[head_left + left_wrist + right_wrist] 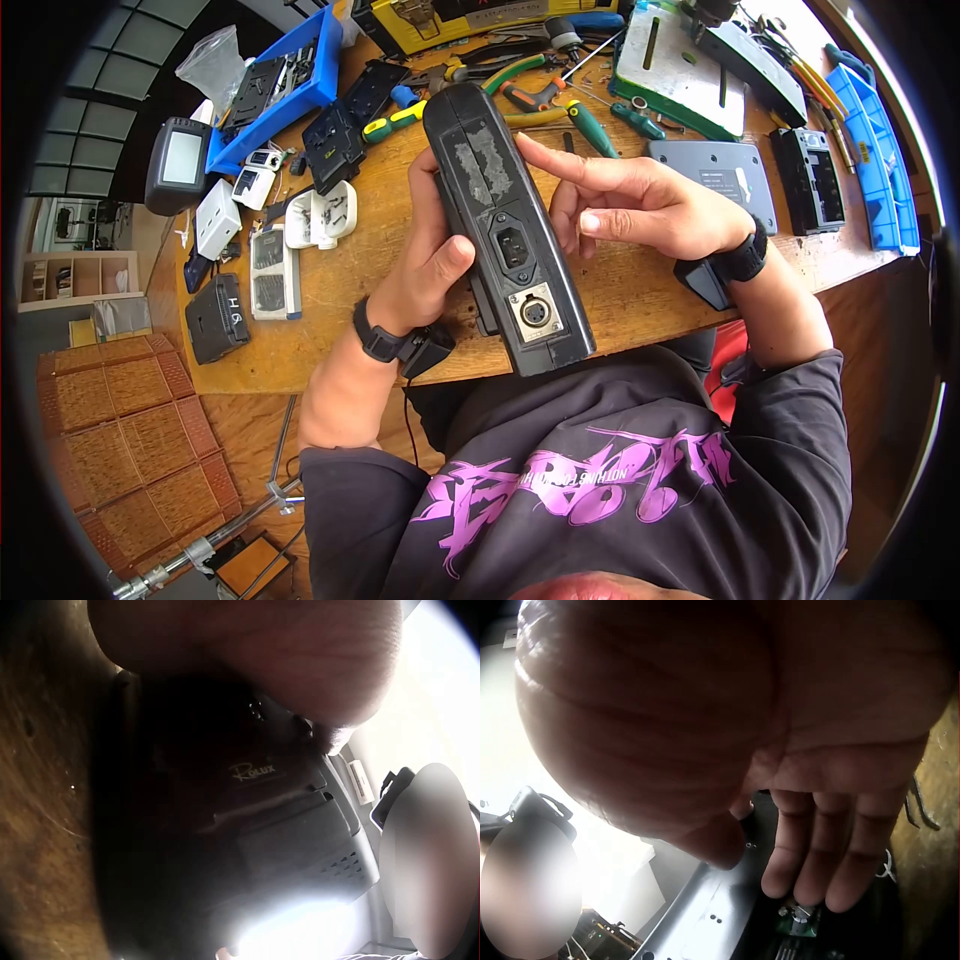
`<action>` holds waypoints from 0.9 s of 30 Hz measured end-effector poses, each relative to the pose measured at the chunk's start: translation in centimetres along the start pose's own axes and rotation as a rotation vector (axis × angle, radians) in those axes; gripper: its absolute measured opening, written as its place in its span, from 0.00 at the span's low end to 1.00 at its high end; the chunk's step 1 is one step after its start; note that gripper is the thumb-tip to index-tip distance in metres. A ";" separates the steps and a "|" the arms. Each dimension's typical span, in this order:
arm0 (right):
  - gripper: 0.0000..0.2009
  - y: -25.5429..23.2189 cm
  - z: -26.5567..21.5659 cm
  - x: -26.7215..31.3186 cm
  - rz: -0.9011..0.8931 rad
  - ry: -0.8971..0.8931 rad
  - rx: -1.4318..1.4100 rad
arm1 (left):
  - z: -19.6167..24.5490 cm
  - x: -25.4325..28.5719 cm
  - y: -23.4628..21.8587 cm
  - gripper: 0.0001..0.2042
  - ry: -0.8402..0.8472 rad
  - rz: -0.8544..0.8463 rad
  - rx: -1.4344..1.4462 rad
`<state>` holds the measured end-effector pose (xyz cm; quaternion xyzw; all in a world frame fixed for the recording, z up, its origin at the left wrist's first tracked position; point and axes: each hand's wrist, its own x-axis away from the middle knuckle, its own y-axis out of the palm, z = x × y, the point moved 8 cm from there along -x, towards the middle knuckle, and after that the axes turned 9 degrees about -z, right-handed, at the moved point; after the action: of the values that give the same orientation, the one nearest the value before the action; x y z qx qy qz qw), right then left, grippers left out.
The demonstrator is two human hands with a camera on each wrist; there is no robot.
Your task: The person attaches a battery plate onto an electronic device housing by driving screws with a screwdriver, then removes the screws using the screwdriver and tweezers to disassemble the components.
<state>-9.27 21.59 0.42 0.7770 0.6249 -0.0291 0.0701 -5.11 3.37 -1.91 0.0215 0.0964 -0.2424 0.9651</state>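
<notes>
My left hand (428, 265) grips a black boxy Rolux device (476, 222) from its left side, thumb along the near edge. The device is tilted up over the table's front edge. Its narrow side shows a power inlet (513, 247), a round multi-pin socket (535, 312) and grey adhesive residue (482, 165). The Rolux lettering (253, 772) shows in the left wrist view. My right hand (655, 205) is at the device's right side, index fingertip at its upper edge. In the right wrist view, loosely extended fingers (810, 859) lie over a small green circuit board (799, 924).
Pliers and screwdrivers (590, 130) lie behind the device. A blue parts tray (325, 75) is at the back left, near a white container (322, 215) of small parts. On the right are a grey panel (705, 165), a black housing (808, 180) and a blue bin (885, 170).
</notes>
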 end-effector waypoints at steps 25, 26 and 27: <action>0.41 -0.4 -0.5 0.1 0.038 0.086 0.198 | 1.2 0.7 -1.2 0.46 -0.121 0.194 0.472; 0.41 -0.3 -0.4 0.1 0.041 0.086 0.197 | 1.2 0.7 -1.3 0.46 -0.121 0.199 0.502; 0.40 -0.3 -0.4 0.1 0.065 0.078 0.208 | 1.2 0.7 -1.5 0.44 -0.105 0.191 0.520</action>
<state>-9.59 21.83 0.81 0.8004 0.5953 -0.0612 -0.0342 -4.95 1.64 -0.87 0.2646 -0.0217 -0.1676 0.9494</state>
